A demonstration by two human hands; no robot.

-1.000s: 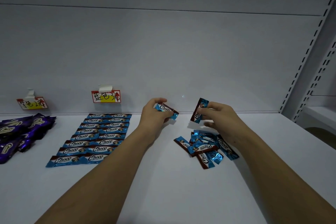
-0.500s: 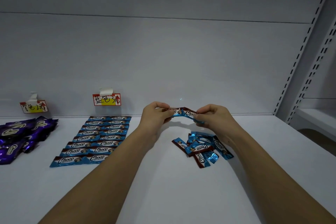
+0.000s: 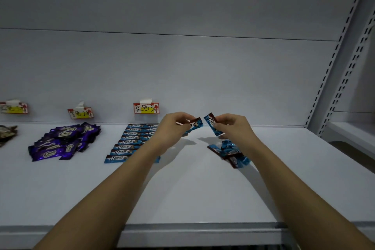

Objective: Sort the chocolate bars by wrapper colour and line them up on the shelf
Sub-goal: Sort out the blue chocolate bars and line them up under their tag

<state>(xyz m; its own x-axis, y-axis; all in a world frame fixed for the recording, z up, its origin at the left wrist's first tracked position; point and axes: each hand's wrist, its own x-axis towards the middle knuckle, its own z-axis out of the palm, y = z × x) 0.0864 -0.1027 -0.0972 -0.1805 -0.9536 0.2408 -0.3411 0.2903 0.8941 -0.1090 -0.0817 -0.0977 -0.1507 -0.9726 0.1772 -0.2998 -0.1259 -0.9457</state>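
Chocolate bars in blue wrappers, one in each hand, are held above the shelf (image 3: 203, 195); the left hand (image 3: 172, 128) pinches one blue bar (image 3: 195, 124) by its end, the right hand (image 3: 233, 128) pinches another blue bar (image 3: 213, 127), tilted, the two just apart, right of the blue rows (image 3: 132, 142); to do this step well, I judge each bar should be turned logo-up, laid flat against the rows and squared to them. Right of the rows, below the right hand, lies a loose blue heap (image 3: 229, 153); left of the rows sits a purple heap (image 3: 65, 142), unsorted; behind the rows hangs a price tag (image 3: 146, 108); no containers show.
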